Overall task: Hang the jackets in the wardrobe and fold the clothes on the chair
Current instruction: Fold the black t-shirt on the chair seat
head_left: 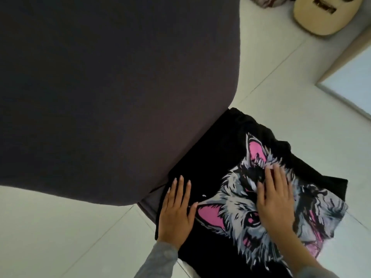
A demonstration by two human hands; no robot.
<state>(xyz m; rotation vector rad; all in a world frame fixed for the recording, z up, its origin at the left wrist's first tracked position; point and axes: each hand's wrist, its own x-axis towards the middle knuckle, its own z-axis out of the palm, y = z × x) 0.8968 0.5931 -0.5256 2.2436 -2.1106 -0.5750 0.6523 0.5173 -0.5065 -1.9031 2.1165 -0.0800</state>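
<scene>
Black T-shirt point(220, 149) lies beneath left grip point(176, 213) and right grip point(275, 203), both pressing it flat-fingered, grasping nothing.

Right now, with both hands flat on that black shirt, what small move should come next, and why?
Probably fold one side in toward the middle. The black shirt lies spread print-up on the chair, and the left hand and right hand both press flat on it, so it looks smoothed and ready for a fold.
</scene>
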